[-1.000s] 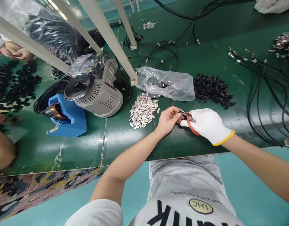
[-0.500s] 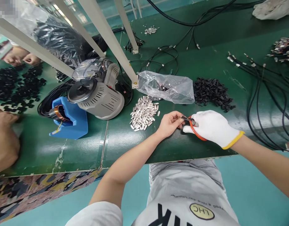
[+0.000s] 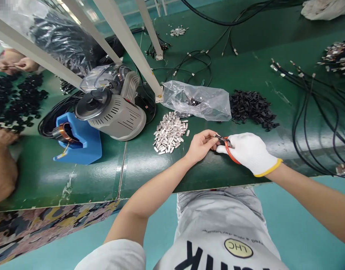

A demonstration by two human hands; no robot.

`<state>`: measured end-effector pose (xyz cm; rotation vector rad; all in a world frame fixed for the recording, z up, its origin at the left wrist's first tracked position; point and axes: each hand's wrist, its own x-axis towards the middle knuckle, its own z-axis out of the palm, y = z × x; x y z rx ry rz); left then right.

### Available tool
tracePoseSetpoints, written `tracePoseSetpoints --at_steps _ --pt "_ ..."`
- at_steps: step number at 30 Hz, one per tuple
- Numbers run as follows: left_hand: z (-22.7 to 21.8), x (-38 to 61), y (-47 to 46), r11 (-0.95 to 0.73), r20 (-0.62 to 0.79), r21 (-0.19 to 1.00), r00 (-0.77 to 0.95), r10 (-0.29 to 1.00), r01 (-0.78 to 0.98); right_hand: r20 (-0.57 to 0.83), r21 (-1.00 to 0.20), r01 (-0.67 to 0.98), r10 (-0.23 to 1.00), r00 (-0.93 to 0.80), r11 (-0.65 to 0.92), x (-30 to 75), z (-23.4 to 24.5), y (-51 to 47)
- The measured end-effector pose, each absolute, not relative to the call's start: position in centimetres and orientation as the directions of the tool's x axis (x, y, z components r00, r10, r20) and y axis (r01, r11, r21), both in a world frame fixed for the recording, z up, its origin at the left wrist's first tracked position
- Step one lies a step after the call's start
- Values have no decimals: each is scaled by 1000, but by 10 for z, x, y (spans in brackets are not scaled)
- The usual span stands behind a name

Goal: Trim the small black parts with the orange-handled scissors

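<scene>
My right hand, in a white knitted glove with a yellow cuff, is closed around red-handled pliers. Their dark jaws point left and reach the fingertips of my bare left hand. Those fingers are pinched together around something small at the jaws, too hidden to name. Just left of my left hand lies a pile of small silvery metal connectors, one of them a little apart. Beyond my hands are a clear plastic bag with small parts in it and a heap of small black pieces.
A grey machine and a blue tape dispenser stand to the left. Pale metal posts rise behind. Black cables lie at right. A co-worker's arm rests at far left on the green table.
My gloved hand has shifted slightly left with the pliers, closer to my left fingers. The whole view has moved a little. Both hands keep their grip.
</scene>
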<state>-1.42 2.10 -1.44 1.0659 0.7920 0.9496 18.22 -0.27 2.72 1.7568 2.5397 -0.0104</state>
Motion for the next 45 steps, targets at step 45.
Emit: tracePoseSetpoints --at_steps 45 --pt "-6 -6 12 214 -135 969 450 883 -128 -183 17 908 894 -409 419 190 57 -11"
